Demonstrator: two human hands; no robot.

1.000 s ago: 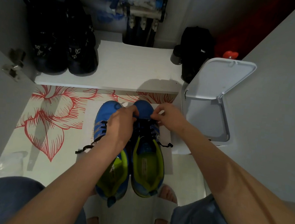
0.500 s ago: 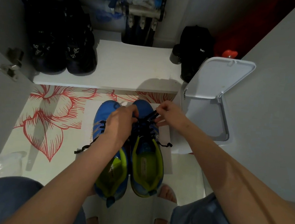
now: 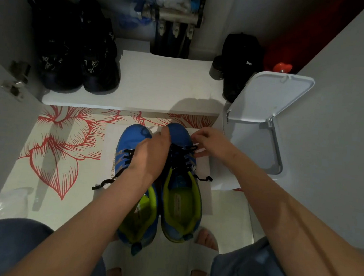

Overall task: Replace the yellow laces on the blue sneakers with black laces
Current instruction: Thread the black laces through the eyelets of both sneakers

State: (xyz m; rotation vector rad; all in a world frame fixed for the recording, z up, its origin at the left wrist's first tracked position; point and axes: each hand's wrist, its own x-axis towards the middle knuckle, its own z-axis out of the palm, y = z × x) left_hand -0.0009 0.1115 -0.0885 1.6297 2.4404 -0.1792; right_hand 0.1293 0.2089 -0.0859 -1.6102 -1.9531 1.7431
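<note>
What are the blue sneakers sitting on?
The blue sneakers sit on a white sheet laid over the red-flowered mat. They cover its middle, so what lies there is unseen.

Your left grip covers the lacing of the left blue sneaker. Its fingers are hidden, and its thumb tip reaches the toe of the right blue sneaker. Your right grip sits just beside that toe with fingers curled. The black laces run up to it, but whether it pinches them is unclear. Both sneakers stand side by side on a white sheet on the flowered floor, one lace end trailing to the sheet's left edge.
</note>
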